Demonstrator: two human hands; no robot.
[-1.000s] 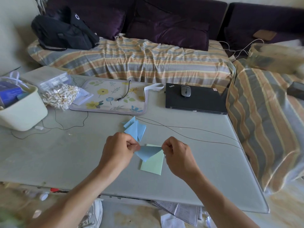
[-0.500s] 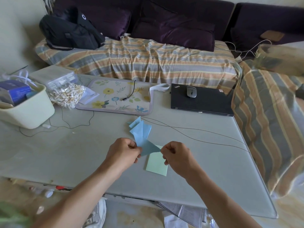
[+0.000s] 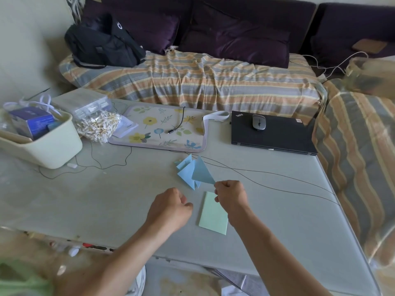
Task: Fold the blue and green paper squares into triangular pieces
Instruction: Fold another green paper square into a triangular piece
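Observation:
My right hand (image 3: 231,195) pinches one corner of a folded blue paper triangle (image 3: 202,171) and holds it above the table, over a small pile of folded blue triangles (image 3: 186,174). My left hand (image 3: 170,210) hovers loosely curled just left of a stack of green paper squares (image 3: 213,216) and holds nothing. The green stack lies flat on the grey table (image 3: 106,199), its top right corner hidden by my right hand.
A thin black cable (image 3: 267,178) runs across the table behind the papers. Further back lie a floral mat (image 3: 166,129), a black laptop (image 3: 275,135) with a mouse (image 3: 259,122), a cream bin (image 3: 42,144) and a bag of cotton swabs (image 3: 99,127). A striped sofa stands behind.
My left hand has let go of the blue triangle and dropped back. My right hand has carried the triangle forward over the blue pile.

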